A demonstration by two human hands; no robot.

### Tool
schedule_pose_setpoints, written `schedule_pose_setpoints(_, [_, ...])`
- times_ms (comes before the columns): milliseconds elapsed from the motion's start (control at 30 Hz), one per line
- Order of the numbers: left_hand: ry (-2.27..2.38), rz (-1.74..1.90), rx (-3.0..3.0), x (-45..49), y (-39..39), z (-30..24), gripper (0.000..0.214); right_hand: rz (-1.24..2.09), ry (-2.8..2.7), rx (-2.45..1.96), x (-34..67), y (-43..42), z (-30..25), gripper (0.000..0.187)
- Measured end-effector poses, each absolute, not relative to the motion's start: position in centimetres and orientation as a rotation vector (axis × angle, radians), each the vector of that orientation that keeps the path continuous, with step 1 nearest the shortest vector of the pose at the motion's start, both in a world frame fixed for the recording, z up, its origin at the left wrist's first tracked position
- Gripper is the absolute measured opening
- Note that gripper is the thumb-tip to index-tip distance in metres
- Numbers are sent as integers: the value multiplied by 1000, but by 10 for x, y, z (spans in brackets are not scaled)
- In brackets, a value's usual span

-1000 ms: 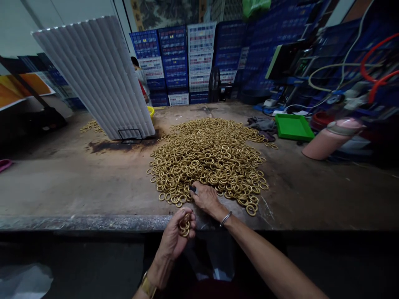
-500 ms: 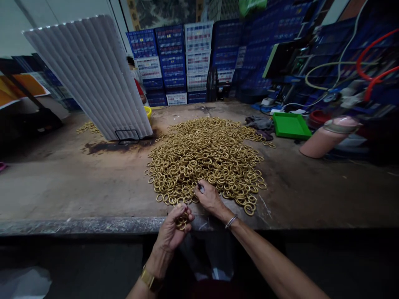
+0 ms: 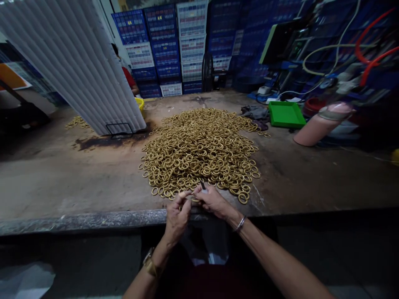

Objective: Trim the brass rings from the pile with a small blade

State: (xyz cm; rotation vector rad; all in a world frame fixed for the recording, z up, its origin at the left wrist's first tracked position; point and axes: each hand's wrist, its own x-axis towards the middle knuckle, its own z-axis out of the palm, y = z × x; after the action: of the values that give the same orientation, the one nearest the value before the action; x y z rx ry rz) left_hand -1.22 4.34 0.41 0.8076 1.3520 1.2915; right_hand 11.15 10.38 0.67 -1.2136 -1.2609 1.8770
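Observation:
At the table's front edge my left hand (image 3: 177, 216) is closed, palm turned inward. Its thumb and fingertips pinch one side of a brass-coloured ring (image 3: 195, 200). My right hand (image 3: 215, 202) meets it from the right, fingers closed around a small tool (image 3: 203, 187) with a dark tip and a pale part; its exact kind is unclear. The right fingertips are close against the ring, and whether they grip it is hidden. Just beyond both hands spreads a large pile of similar rings (image 3: 199, 149). Any other rings inside my left palm are out of sight.
A tall corrugated pale panel (image 3: 84, 70) leans in a wire stand on the worn table (image 3: 102, 174). Behind it a person in red is partly visible, beside a yellow container (image 3: 140, 104). A green tray (image 3: 286, 114) and pink bottle (image 3: 322, 124) stand right. Stacked crates (image 3: 165, 45) line the back.
My left hand has turned over from palm-up with several rings and moved up to my right hand. A ring now sits between the fingertips of both hands. The camera view has tilted slightly down.

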Motion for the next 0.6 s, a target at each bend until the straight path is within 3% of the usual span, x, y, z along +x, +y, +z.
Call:
schedule_pose_setpoints(233, [1302,1316,946,-12,42,2,16,1930,-1221,-1175,110,100,6,22])
schedule_pose_setpoints(467, [1322,1287,873,-15,42,1,23,1518,-1546,-1250,107,97,7,23])
schedule_pose_setpoints(600, [1275,1208,744,-16,41,3,30,1492,-1576,-1272,105,97,4,20])
